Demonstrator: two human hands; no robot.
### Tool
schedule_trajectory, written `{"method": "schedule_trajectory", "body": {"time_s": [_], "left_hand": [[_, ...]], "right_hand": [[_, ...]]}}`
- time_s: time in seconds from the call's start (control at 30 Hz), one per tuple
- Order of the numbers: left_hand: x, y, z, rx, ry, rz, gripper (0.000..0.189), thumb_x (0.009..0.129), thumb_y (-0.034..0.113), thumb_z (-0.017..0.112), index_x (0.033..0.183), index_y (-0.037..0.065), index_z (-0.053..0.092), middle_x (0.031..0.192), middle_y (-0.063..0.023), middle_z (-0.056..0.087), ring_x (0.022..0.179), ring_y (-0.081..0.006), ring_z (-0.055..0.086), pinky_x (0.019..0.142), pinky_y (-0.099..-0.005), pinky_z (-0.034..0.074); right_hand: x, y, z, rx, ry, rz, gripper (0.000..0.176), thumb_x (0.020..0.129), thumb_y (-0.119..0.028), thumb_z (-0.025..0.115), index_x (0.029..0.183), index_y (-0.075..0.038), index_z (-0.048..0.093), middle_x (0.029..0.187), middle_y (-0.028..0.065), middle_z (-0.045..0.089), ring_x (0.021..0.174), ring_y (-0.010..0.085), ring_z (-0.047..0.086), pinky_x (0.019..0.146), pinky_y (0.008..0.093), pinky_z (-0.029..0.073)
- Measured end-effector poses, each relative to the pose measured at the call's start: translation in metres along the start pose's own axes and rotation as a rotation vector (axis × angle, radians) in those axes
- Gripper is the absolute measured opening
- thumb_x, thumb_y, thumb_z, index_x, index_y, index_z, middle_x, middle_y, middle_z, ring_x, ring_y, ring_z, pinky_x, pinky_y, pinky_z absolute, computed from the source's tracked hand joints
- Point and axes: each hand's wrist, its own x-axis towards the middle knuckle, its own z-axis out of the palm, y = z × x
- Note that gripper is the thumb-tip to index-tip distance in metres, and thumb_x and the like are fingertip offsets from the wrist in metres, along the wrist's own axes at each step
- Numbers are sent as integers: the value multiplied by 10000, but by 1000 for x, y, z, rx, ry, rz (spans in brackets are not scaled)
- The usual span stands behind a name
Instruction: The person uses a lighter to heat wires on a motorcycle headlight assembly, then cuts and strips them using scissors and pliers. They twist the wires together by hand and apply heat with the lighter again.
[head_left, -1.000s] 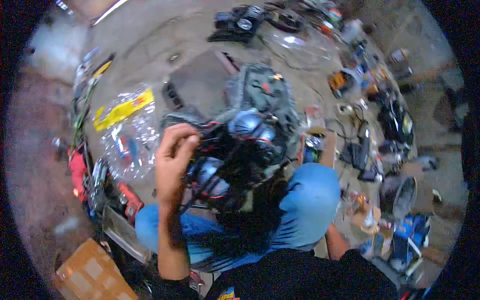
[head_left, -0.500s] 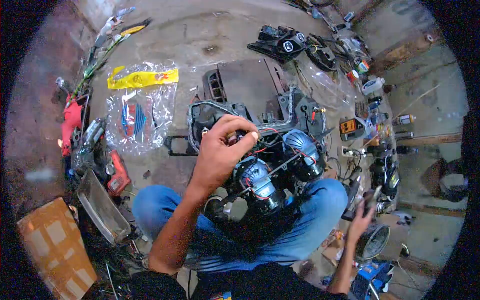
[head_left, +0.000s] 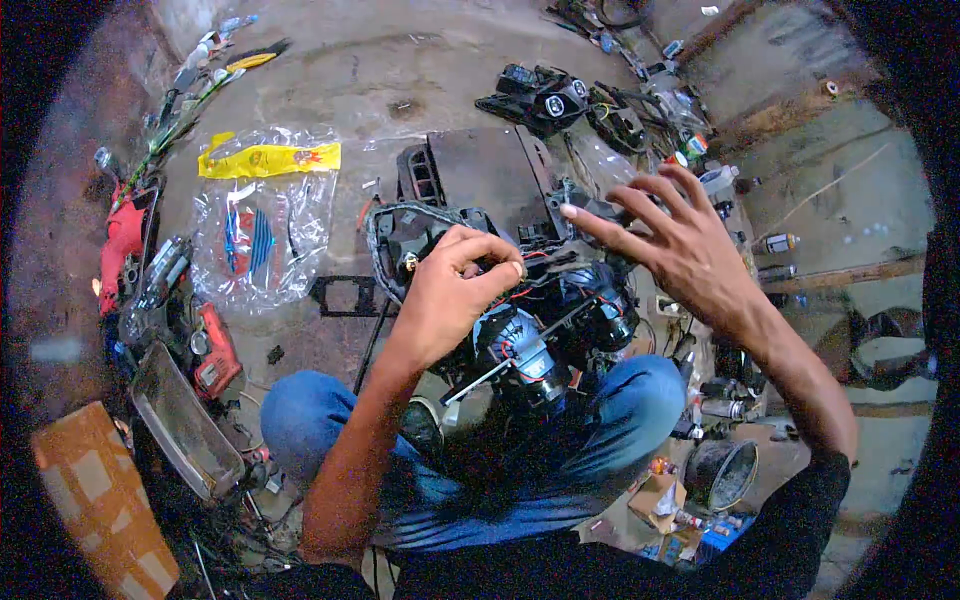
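Observation:
My left hand (head_left: 455, 290) is closed in a pinch over the black headlight housing (head_left: 398, 232), its fingertips beside thin red wires (head_left: 527, 291). Whatever lies between the thumb and fingers is too small to make out. Spread fingers and a bare palm side mark my right hand (head_left: 690, 240), raised above the housing's right side and holding nothing visible. Below the hands, between my knees, are two projector lamp units, a left one (head_left: 513, 340) and a right one (head_left: 600, 300), with bluish, shiny tops. A thin metal rod (head_left: 500, 372) lies slantwise across the left unit.
Left of me are a plastic bag with a yellow header (head_left: 265, 240), a red power tool (head_left: 214, 355), a metal tray (head_left: 180, 420) and a taped cardboard box (head_left: 105, 500). Further off sits another headlight (head_left: 540, 98). Bottles and a round bucket (head_left: 722, 475) stand at right.
My right hand has come up from the lower right, where it was by a dark object, to above the housing with fingers spread. My left hand keeps its pinch; the view has shifted slightly.

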Motion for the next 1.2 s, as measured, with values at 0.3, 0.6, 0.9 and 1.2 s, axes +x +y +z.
{"method": "schedule_trajectory", "body": {"time_s": [0.3, 0.6, 0.9, 1.2], "left_hand": [[-1, 3, 0, -47, -5, -21, 264, 991, 276, 766, 1119, 48, 795, 1157, -75, 649, 1139, -213, 637, 1000, -346, 486], [1, 5, 0, -7, -24, -38, 256, 990, 282, 779, 1109, 55, 794, 1128, -65, 640, 1096, -203, 627, 976, -333, 479], [1, -1, 1, -20, 0, -16, 257, 996, 282, 781, 1105, 50, 791, 1131, -63, 633, 1102, -200, 617, 969, -331, 475], [-3, 9, 5, 29, 63, 2, 193, 967, 229, 804, 1068, 65, 788, 1096, -19, 557, 956, -140, 519, 861, -295, 440]], "right_hand": [[17, 1, 7, -12, 56, -68, 892, 920, -188, 650, 1726, -426, 350, 1335, 32, 617, 1286, 250, 578, 1217, 534, 384], [18, -2, 9, -82, 104, -78, 804, 949, -238, 599, 1706, -425, 402, 1264, 27, 615, 1232, 230, 600, 1215, 543, 390], [25, 9, 6, -79, 87, -186, 785, 955, -223, 589, 1702, -402, 421, 1106, 21, 567, 1107, 228, 591, 1150, 506, 455], [37, 27, -3, 327, -223, -160, 549, 890, -253, 786, 1423, -178, 680, 953, 113, 741, 872, 273, 748, 776, 415, 600]]}}
